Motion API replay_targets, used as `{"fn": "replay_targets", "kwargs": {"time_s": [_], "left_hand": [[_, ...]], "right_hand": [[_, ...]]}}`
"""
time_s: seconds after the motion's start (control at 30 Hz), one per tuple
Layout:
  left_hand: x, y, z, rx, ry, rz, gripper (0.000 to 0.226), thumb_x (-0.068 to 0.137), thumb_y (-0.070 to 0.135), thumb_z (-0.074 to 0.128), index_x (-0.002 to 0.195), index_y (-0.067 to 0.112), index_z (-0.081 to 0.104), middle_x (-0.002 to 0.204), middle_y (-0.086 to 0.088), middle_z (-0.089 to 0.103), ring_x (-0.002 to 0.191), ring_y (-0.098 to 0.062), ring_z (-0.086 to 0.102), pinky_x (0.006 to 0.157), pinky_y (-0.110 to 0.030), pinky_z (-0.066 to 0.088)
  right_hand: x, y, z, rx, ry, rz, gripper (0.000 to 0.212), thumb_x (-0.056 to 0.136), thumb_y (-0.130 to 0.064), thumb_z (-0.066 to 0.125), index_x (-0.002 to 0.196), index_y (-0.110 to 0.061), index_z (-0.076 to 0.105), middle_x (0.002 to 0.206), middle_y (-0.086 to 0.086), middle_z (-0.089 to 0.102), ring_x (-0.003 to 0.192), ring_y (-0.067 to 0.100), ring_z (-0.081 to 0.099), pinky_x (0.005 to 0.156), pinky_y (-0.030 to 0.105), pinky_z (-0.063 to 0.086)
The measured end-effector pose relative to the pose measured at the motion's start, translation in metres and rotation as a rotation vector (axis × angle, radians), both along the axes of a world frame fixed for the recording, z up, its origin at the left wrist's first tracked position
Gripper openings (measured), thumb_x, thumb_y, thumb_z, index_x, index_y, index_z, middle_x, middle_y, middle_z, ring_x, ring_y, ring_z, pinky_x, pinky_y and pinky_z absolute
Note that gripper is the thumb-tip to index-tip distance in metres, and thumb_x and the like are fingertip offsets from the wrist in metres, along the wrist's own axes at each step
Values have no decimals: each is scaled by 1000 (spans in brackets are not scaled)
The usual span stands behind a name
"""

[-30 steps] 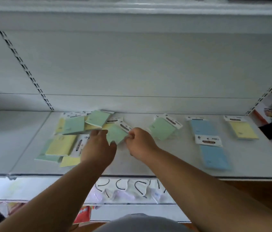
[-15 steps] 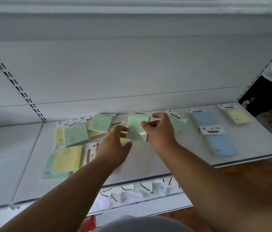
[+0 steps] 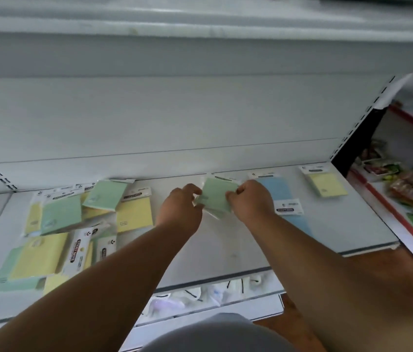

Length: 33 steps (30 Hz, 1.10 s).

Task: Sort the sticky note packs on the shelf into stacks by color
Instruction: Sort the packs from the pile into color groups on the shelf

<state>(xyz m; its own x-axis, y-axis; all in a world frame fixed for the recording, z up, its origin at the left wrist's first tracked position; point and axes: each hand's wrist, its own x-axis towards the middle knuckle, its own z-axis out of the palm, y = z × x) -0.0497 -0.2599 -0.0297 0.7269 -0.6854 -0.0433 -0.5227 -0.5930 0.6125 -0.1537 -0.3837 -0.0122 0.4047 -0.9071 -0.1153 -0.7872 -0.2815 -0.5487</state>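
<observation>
At far left on the shelf (image 3: 225,252), a mixed pile (image 3: 73,224) of green and yellow packs waits unsorted. Mid-shelf, left hand (image 3: 180,207) and right hand (image 3: 251,201) both pinch the green pack (image 3: 215,196) over the green stack. Blue packs (image 3: 279,191) and a yellow pack (image 3: 327,184) lie rightward. Released crooked, the slick wrapper could slide off.

Shelf (image 3: 238,252): mixed pile (image 3: 73,219) at left; stack (image 3: 217,196) centre, between both hands; two packs (image 3: 280,189) right of it, single pack (image 3: 327,184) far right.
</observation>
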Motion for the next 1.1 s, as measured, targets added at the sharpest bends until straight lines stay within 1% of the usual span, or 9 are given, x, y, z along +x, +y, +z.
{"fn": "replay_targets", "kwargs": {"time_s": [0.2,0.3,0.43,0.73,0.83,0.93,1.0,1.07,1.1], "left_hand": [[-17,-3,4,-55,103,138,31,88,24,61,118,29,62,103,11,67,88,-11,60,77,-25,48],[-23,6,5,-69,79,200,32,87,24,62,119,30,61,106,13,66,87,-10,58,79,-24,47],[-27,31,4,-95,49,310,26,86,27,62,111,31,63,99,16,65,83,-9,57,76,-24,46],[28,131,11,-25,-66,452,19,87,29,57,104,26,64,95,10,68,83,-17,63,69,-26,45],[60,170,16,-15,-95,471,23,86,27,57,108,25,63,108,6,65,85,-18,61,73,-27,44],[98,187,21,58,-86,379,37,87,26,55,124,27,56,131,5,56,92,-18,61,82,-28,44],[124,182,24,123,-74,273,44,87,25,56,131,27,52,136,3,53,107,-19,58,85,-27,41],[143,171,27,193,-33,195,44,88,24,55,132,24,53,133,0,57,112,-21,57,85,-26,42],[149,166,26,246,-24,155,41,88,23,54,129,23,55,129,-1,60,111,-22,58,85,-26,44]], "right_hand": [[12,-19,8,-53,-75,116,30,85,-30,61,111,-15,65,114,3,66,107,25,60,81,26,41],[14,-13,10,-155,-115,182,27,86,-29,59,110,-17,62,115,5,61,103,26,60,82,30,44],[22,16,7,-199,-215,353,19,87,-29,59,103,-19,62,106,-2,61,92,19,60,73,26,42],[85,117,3,21,-228,632,13,84,-31,59,88,-19,63,88,-7,66,85,16,60,73,29,49],[116,144,-3,119,-255,587,18,85,-30,62,97,-16,63,97,-3,65,93,18,61,77,28,46],[156,159,-10,185,-240,438,41,84,-37,60,121,-19,59,121,1,62,101,22,64,89,31,50],[174,163,-13,269,-244,324,46,83,-38,57,125,-19,58,117,6,65,80,19,71,71,30,56],[182,164,-18,288,-230,274,32,84,-34,53,111,-19,63,93,5,68,46,8,62,48,17,42],[184,164,-19,284,-211,262,26,83,-32,52,103,-19,62,86,5,65,43,9,58,47,16,38]]}}
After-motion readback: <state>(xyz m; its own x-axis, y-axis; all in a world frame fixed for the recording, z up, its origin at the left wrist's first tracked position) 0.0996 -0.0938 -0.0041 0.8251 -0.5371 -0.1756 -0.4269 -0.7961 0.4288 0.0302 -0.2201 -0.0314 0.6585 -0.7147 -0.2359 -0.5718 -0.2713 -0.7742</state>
